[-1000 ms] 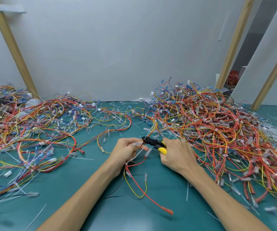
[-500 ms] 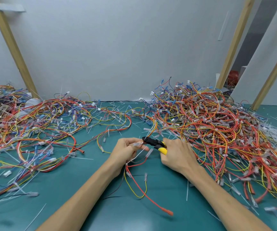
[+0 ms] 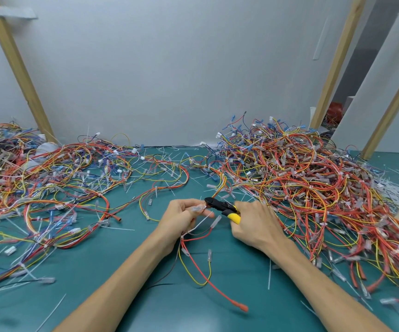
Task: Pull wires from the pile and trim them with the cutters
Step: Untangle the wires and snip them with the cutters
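My left hand [image 3: 181,218] pinches a wire bundle [image 3: 197,236] over the middle of the table [image 3: 121,248], with one sleeved end raised to the cutters [image 3: 218,205]. My right hand [image 3: 253,227] curls round their yellow handles. I judge that trimming is in hand and a firm squeeze is needed next, with the pile [image 3: 301,188] just to the right.

bare green mat [image 3: 126,279] between forearms, wire pile [image 3: 308,188] crowding right, tangle [image 3: 40,188] left
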`<action>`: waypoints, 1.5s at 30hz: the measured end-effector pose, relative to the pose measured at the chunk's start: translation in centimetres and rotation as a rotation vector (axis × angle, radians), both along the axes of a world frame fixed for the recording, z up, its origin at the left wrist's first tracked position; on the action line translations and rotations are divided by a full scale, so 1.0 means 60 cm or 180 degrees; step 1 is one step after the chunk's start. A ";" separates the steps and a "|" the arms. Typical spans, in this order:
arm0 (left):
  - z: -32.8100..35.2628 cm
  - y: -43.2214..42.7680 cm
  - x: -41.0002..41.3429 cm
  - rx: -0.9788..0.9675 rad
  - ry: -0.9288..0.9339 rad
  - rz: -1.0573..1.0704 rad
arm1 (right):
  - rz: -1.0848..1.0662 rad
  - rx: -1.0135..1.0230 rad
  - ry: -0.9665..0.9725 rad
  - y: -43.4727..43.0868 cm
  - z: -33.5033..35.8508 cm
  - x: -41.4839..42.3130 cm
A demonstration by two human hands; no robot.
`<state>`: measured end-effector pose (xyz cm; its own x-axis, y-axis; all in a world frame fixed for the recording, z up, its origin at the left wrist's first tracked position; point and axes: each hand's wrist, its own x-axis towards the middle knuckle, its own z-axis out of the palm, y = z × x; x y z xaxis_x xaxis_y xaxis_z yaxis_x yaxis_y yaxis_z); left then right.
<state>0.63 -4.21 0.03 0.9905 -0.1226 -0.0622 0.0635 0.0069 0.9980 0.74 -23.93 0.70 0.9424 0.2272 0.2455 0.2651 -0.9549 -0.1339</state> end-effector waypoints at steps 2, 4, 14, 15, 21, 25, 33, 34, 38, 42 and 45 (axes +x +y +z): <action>0.000 0.000 0.000 0.0008 -0.0019 0.0003 | 0.0008 0.0052 -0.0006 0.000 0.001 0.000; 0.000 0.000 0.000 0.0005 -0.0058 0.0026 | 0.0010 0.0066 -0.0071 0.002 0.000 0.000; 0.007 0.000 -0.008 -0.0103 -0.0157 -0.0151 | -0.0315 0.1202 -0.0232 0.001 -0.007 0.007; 0.006 -0.001 -0.007 -0.0090 -0.0157 -0.0123 | -0.0348 0.1339 -0.0275 0.000 -0.007 0.009; 0.003 0.000 -0.006 -0.0046 -0.0228 -0.0146 | -0.0422 0.2431 -0.0378 -0.005 -0.005 0.018; 0.001 0.000 -0.005 0.0026 -0.0262 -0.0218 | -0.0526 0.3230 -0.0041 -0.008 -0.003 0.024; 0.002 -0.003 -0.007 -0.0032 -0.0375 -0.0056 | -0.0736 0.5339 0.0848 -0.017 0.011 0.029; 0.001 -0.003 -0.007 -0.0058 -0.0382 -0.0030 | -0.0743 0.5449 0.0929 -0.018 0.012 0.030; 0.000 -0.002 -0.004 -0.0160 -0.0382 0.0018 | -0.0632 0.5701 0.1263 -0.020 0.017 0.027; -0.005 0.001 -0.002 -0.0224 -0.0463 0.0088 | -0.0546 0.5622 0.1346 -0.019 0.021 0.021; -0.009 0.002 0.004 -0.0297 -0.0499 0.0144 | -0.0547 0.5551 0.1325 -0.020 0.022 0.019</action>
<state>0.85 -4.08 -0.48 0.9918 -0.0759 0.1030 -0.0952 0.0992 0.9905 1.87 -25.12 2.02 0.9810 -0.1036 -0.1642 -0.1213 0.3333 -0.9350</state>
